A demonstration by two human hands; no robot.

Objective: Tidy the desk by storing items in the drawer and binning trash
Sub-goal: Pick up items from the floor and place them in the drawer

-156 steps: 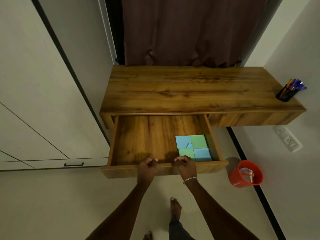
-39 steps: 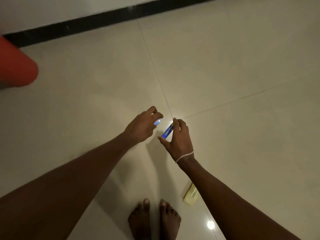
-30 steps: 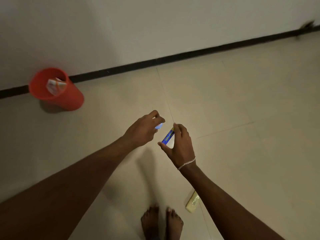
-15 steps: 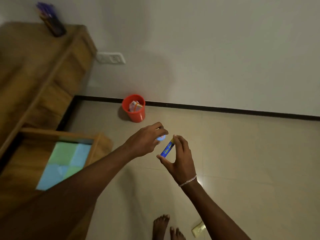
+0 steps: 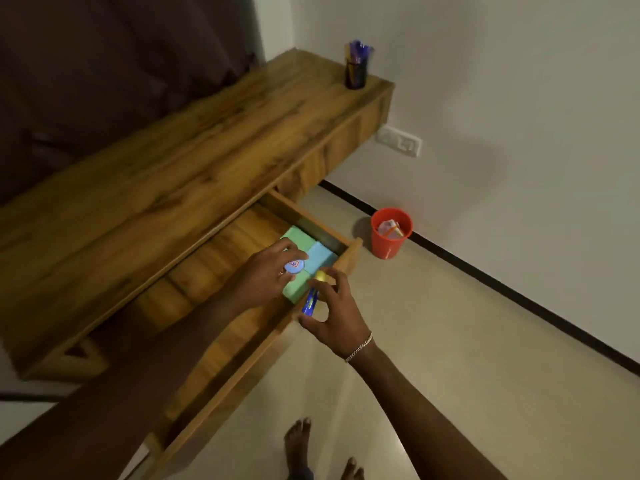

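Observation:
The wooden desk's drawer (image 5: 242, 362) stands pulled out, with green and blue sticky-note pads (image 5: 320, 255) in its right end. My left hand (image 5: 266, 277) hovers over those pads and pinches a small round blue object (image 5: 294, 266) with a label on it. My right hand (image 5: 337, 311) is at the drawer's front right corner and grips a blue tube with a yellow cap (image 5: 312, 295) between thumb and fingers. The desk top (image 5: 180, 157) is bare except for a pen holder.
A dark pen holder (image 5: 356, 69) full of pens stands at the desk's far right end. A red bin (image 5: 389, 233) holding wrappers sits on the floor by the wall, right of the drawer. A wall socket (image 5: 400, 142) is above it. My bare feet (image 5: 322, 452) are on the tiles.
My view has swung from the floor and bin back to the desk. Both hands, still holding the blue round object and the tube, have come over the open drawer's right end.

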